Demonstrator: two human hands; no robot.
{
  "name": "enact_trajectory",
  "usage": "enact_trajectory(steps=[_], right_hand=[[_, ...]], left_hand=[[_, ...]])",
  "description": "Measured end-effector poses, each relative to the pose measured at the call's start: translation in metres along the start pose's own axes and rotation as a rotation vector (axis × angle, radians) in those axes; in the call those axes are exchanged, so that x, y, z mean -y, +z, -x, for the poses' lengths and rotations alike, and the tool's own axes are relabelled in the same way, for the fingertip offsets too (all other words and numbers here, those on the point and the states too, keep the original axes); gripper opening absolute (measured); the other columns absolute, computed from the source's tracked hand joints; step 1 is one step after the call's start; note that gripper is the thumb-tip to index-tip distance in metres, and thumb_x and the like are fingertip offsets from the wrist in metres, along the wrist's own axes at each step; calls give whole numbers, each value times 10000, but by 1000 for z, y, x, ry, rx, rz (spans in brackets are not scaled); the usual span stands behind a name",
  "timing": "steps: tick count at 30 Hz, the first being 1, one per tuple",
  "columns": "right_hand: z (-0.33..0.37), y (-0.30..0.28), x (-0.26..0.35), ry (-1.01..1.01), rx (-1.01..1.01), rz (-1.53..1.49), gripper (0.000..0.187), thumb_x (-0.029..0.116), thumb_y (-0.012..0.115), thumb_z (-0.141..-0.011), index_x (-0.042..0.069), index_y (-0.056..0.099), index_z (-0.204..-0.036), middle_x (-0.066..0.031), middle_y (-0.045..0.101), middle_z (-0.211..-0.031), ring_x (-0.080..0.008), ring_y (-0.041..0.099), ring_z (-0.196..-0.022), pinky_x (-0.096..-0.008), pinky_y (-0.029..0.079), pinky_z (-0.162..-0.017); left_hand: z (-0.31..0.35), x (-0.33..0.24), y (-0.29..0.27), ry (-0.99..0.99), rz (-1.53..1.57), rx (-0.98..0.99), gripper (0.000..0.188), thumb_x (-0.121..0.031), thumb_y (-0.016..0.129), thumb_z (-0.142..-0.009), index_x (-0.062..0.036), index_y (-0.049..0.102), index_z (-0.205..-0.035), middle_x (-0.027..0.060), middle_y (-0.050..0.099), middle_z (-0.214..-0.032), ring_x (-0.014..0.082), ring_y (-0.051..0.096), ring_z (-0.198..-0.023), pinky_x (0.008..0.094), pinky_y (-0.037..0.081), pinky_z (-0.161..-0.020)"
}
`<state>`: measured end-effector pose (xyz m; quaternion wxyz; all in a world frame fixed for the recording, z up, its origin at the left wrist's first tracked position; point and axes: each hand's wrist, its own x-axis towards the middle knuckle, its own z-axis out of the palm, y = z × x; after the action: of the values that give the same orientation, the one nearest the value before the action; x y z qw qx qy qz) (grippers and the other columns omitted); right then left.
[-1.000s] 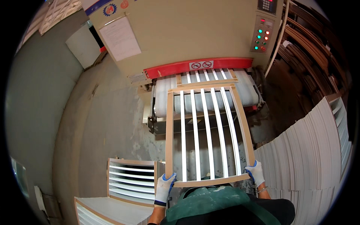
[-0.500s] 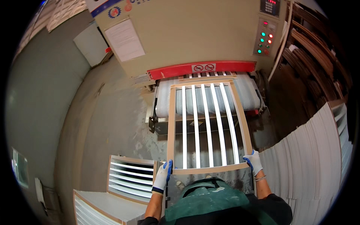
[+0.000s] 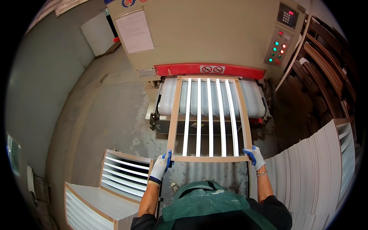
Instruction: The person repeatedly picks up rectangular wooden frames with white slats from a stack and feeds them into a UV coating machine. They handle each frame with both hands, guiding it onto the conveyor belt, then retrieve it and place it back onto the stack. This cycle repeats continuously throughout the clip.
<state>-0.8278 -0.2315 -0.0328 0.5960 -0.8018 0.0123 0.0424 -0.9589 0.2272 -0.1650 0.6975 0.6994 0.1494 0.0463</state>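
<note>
A slatted frame with tan edges and several white slats spans from my hands to the machine's conveyor belt. Its far end rests on the belt, close to the red guard bar. At the near left corner my left hand, in a white and blue glove, grips the frame. My right hand, gloved alike, is closed on the near right corner. The near end hangs above the floor in front of me.
Ahead stands a large beige machine with a red guard bar and a lit control panel. Slatted frames lie at the lower left. A tall stack of white-edged panels stands on the right, brown sheets behind it.
Both hands have moved the slatted frame forward, so its far end now reaches the red guard bar. The other frame's end under the bar is out of sight. My view has shifted slightly.
</note>
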Motion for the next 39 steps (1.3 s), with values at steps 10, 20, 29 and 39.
enact_trajectory(steps=[10,20,29,39], right_hand=[[25,47,-7,-62,71,-411,272,107,685,-902,5,657,-1152,-3,677,-964,-93,641,-810,-245,534,-753],[39,79,-4,-93,-166,-21,385,184,763,-848,42,620,-1176,27,613,-870,-59,541,-694,-219,454,-611],[56,51,-5,24,-215,61,277,152,759,-834,44,667,-1071,26,628,-792,-58,553,-628,-218,427,-536],[88,36,20,101,-243,47,249,129,722,-847,12,661,-1058,4,628,-760,-72,540,-603,-236,393,-502]], left_hand=[[-6,46,-37,310,160,-42,490,-419,500,-1042,36,663,-1123,90,646,-965,143,641,-836,299,559,-717],[8,48,-63,398,-64,-24,391,-355,456,-1066,1,595,-1148,117,579,-932,206,625,-784,316,561,-711],[23,63,-63,811,-679,-84,380,-104,517,-998,-51,481,-1373,248,596,-1149,429,572,-1031,471,481,-922],[60,2,-52,506,-661,130,288,-78,491,-1006,-2,518,-1283,232,610,-1106,425,605,-989,477,509,-846]])
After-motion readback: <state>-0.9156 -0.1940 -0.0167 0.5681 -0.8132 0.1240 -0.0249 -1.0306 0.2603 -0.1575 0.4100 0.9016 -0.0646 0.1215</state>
